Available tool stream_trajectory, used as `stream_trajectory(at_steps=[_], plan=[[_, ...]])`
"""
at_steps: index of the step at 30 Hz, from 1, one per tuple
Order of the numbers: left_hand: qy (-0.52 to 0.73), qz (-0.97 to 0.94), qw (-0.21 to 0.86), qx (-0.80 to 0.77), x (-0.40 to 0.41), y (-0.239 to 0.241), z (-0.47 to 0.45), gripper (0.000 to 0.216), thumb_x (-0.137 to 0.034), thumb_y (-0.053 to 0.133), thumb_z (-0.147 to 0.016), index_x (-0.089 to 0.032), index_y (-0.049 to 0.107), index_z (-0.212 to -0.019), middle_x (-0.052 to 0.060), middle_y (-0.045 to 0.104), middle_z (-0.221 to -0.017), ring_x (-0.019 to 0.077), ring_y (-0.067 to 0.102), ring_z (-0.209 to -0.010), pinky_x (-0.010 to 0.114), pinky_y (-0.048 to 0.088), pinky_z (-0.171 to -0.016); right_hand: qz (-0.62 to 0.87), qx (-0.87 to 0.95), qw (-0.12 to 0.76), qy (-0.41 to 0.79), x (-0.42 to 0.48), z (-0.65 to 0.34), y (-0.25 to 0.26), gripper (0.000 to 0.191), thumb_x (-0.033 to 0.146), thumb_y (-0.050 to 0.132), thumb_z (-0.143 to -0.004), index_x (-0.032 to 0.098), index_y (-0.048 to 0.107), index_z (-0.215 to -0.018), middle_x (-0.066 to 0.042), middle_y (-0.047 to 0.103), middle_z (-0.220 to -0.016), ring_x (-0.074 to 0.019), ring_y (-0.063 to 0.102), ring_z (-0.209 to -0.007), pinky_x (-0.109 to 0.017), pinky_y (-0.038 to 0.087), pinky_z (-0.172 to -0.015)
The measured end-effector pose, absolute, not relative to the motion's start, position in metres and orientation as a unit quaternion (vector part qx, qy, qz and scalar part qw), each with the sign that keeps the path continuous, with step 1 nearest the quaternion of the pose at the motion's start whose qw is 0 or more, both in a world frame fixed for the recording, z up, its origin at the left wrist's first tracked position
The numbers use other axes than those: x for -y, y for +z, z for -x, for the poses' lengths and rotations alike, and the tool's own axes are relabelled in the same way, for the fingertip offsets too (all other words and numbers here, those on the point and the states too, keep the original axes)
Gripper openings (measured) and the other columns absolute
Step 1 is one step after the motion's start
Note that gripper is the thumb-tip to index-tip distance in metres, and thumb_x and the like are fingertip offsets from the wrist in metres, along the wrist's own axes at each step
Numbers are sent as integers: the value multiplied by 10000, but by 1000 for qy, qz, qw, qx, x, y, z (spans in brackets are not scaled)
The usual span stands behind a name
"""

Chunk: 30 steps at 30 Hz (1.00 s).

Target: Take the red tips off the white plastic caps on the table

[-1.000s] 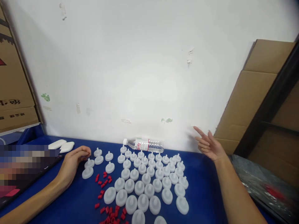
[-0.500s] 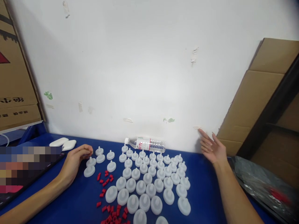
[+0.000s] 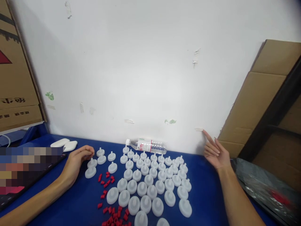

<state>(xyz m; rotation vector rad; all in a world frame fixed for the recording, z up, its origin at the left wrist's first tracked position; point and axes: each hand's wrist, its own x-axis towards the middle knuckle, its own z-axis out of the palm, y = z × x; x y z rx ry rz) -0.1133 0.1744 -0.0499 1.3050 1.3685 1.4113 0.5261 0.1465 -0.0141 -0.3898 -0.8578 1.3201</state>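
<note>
My left hand rests on its side on the blue table, fingers curled together beside a small group of translucent white nozzle caps. Nothing shows between its fingertips, though the palm faces away from view. Over at the right, my right hand is empty and raised by the wall. Its index finger stretches toward a pale tape scrap, the thumb stands apart, and the other fingers bend loosely. Many more nozzle caps stand spout-up in the middle. Small red tube-like pieces lie scattered and heaped at the front.
A clear water bottle lies against the white wall. Two white oval objects and a dark, partly pixelated flat object are at left. Cardboard and a grey plastic bag flank the right side.
My right hand has shifted slightly right, its index finger now straighter and its thumb raised. My left hand keeps its place among the caps, and the caps have not moved.
</note>
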Motion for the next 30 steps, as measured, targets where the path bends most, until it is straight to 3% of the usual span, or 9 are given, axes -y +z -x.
stream_trajectory(at_steps=[7, 12, 15, 18, 23, 30], plan=[[556, -515, 379, -531, -175, -52, 115, 339, -422, 720, -1057, -171, 695, -1283, 81, 727, -1257, 249, 740, -1053, 433, 656, -893, 185, 398, 677, 591, -146, -529, -17, 698, 258, 772, -974, 290, 509, -1619, 129, 391, -499, -82, 391, -399, -169, 438, -431], [556, -519, 383, -524, -178, -56, 118, 344, -424, 719, -1058, -172, 693, -1291, 84, 724, -1267, 252, 739, -1064, 439, 654, -903, 209, 417, 627, 624, -159, -528, -17, 408, 308, 700, -1044, 200, 669, -1437, 139, 368, -474, -64, 314, -344, -185, 416, -407], [556, -521, 385, -521, -179, -58, 119, 349, -426, 719, -1057, -173, 692, -1296, 85, 723, -1275, 256, 738, -1071, 443, 653, -908, 214, 428, 593, 647, -171, -522, -21, 280, 359, 650, -1104, 158, 696, -1294, 119, 514, -598, -49, 393, -389, -189, 437, -427], [554, -524, 385, -520, -180, -58, 119, 350, -425, 719, -1058, -173, 691, -1298, 87, 722, -1278, 255, 738, -1073, 444, 653, -910, 211, 431, 585, 654, -176, -522, -28, 276, 412, 664, -1100, 161, 694, -1210, 76, 619, -743, -47, 481, -465, -186, 469, -460], [551, -528, 382, -521, -178, -58, 118, 350, -427, 717, -1059, -172, 691, -1297, 86, 723, -1276, 256, 738, -1073, 445, 652, -911, 218, 429, 598, 642, -177, -539, -37, 373, 526, 650, -1087, 166, 690, -1178, 26, 672, -854, -68, 556, -555, -201, 494, -492], [549, -533, 378, -522, -176, -58, 116, 350, -428, 713, -1062, -169, 690, -1295, 85, 723, -1272, 255, 737, -1073, 447, 650, -914, 303, 427, 613, 592, -221, -552, -3, 287, 464, 667, -1084, 198, 703, -1185, -48, 734, -1089, -135, 688, -805, -288, 615, -693]])
